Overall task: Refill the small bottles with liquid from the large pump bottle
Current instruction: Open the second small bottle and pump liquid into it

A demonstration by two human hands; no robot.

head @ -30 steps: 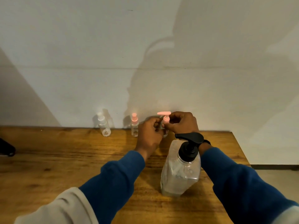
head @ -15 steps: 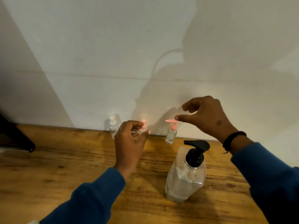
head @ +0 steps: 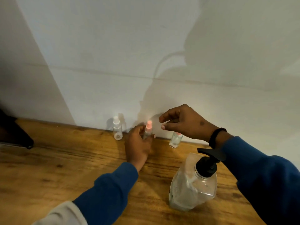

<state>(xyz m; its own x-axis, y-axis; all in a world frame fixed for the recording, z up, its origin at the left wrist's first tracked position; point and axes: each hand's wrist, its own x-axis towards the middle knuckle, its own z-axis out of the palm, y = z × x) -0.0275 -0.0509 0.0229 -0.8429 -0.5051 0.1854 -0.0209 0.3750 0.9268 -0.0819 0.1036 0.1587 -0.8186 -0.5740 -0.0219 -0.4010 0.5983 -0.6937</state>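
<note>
Since half a second ago, the left hand [head: 138, 143] has closed round the middle small bottle [head: 148, 133], the pink-capped one, gripping its body low while it stands on the wooden table [head: 65, 168] against the wall. The right hand [head: 186, 123] has drifted left from the right small bottle [head: 175, 139] and hovers above and beside the pink cap, thumb and forefinger curled toward a pinch but holding nothing.

That right bottle stands just under the right wrist (its pump top seems partly hidden by the hand). A third small bottle with a white cap [head: 117, 129] stands further left, near the wall. The large pump bottle [head: 194, 182], clear with a black pump head [head: 209, 161], sits nearer the viewer, its nozzle close under the right sleeve.

Risks, as a judgement: the forearm could catch the black nozzle and tip the big bottle, or the wrist could knock over the light bottle beneath it. A slippery cap could make the held bottle twist in the left grip.
</note>
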